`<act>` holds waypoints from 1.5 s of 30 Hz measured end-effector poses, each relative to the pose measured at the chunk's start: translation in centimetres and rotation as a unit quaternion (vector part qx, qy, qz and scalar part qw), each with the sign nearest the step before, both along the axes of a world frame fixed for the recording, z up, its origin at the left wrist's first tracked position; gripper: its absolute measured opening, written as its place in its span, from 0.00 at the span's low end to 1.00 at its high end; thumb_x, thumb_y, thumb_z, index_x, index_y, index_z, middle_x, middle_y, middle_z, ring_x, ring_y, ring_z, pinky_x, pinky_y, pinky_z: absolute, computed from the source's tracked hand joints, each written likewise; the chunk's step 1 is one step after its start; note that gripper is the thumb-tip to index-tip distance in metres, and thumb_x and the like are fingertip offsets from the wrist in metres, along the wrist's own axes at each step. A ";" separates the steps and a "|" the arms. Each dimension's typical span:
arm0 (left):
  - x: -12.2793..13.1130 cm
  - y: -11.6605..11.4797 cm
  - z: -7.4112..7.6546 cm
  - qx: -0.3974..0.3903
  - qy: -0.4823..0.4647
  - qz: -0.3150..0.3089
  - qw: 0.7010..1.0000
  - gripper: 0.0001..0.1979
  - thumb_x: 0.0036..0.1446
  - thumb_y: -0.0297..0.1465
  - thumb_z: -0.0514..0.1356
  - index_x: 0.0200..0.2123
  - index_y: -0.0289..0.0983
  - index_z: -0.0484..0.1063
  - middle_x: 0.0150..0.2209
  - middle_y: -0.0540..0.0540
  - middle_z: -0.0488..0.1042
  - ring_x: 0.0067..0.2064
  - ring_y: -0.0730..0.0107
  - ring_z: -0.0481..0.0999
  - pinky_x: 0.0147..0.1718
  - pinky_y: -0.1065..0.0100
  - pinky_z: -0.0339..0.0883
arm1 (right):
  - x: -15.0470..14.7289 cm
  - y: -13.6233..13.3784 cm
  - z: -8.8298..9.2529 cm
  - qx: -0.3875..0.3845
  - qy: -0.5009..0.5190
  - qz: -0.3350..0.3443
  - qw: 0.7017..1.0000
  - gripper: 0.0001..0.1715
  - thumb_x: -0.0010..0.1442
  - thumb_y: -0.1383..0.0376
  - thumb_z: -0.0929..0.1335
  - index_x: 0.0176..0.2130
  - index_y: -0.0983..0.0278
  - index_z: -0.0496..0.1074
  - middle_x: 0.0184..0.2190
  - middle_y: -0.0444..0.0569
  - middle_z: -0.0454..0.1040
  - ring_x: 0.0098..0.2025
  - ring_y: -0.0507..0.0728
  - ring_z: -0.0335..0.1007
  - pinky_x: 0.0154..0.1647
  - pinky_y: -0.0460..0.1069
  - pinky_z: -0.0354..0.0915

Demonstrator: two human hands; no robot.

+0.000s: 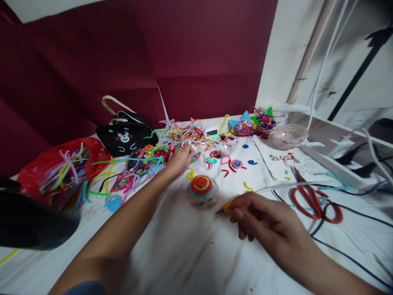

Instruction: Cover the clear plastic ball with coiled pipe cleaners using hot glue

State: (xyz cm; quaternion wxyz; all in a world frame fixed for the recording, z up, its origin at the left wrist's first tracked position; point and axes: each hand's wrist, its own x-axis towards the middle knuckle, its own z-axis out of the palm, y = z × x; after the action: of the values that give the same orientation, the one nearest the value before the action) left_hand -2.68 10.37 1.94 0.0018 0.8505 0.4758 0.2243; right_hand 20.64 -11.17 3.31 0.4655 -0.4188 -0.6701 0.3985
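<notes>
My right hand (260, 221) pinches a small yellow glue-gun-like tool (226, 206) with a dark pointed tip, just right of a round clear ball (202, 197). An orange disc with a pale curved line and a blue rim covers the top of the ball. My left hand (181, 159) reaches to the near edge of a heap of colourful pipe cleaners (172, 137). Its fingers are together, and what they hold, if anything, is too small to name. Small curled pieces, one of them a pink and blue coil (237, 164), lie behind the ball.
A red bag (30, 174) of pipe cleaners and a dark container (37, 217) stand at left, a black bag (123, 139) behind. Two decorated figures (264, 123) sit at the back. Red-handled scissors (313, 203), cables and a white power strip (340, 159) are at right.
</notes>
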 end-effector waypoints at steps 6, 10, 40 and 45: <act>1.5 -2.7 1.2 0.072 -0.099 -0.029 0.992 0.07 0.63 0.31 0.51 0.38 0.37 0.67 0.35 0.46 0.75 0.35 0.68 0.73 0.37 0.68 0.65 | -0.1 5.1 2.8 -0.105 0.026 -0.077 0.991 0.13 0.59 0.57 0.70 0.40 0.62 0.71 0.30 0.44 0.74 0.22 0.50 0.69 0.19 0.44 0.65; 2.8 -4.7 2.3 0.126 -0.132 -0.080 0.980 0.05 0.64 0.30 0.53 0.38 0.38 0.68 0.35 0.48 0.76 0.35 0.70 0.74 0.37 0.69 0.67 | -1.1 8.7 3.4 -0.167 0.079 -0.077 0.980 0.20 0.53 0.59 0.73 0.44 0.64 0.69 0.33 0.46 0.74 0.22 0.51 0.71 0.15 0.44 0.61; 2.1 -8.7 3.7 0.178 -0.032 -0.069 0.981 0.10 0.66 0.28 0.52 0.38 0.34 0.73 0.37 0.43 0.76 0.39 0.65 0.76 0.40 0.65 0.70 | 3.7 10.2 4.0 0.203 -0.407 -0.159 0.876 0.12 0.62 0.69 0.63 0.38 0.65 0.76 0.35 0.55 0.80 0.35 0.60 0.75 0.33 0.49 0.58; 2.0 -8.6 3.2 0.168 -0.050 -0.046 0.983 0.11 0.66 0.29 0.51 0.40 0.34 0.73 0.38 0.43 0.76 0.41 0.64 0.76 0.43 0.64 0.70 | 4.1 9.9 4.2 0.216 -0.457 -0.177 0.845 0.12 0.64 0.69 0.63 0.38 0.63 0.77 0.35 0.53 0.81 0.36 0.60 0.76 0.32 0.49 0.57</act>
State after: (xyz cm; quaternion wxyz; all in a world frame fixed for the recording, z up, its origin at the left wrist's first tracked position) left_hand -0.70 1.74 5.18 -0.1073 0.8472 0.3911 0.3433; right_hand 24.76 -1.23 7.50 0.2481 -0.5540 -0.7904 -0.0820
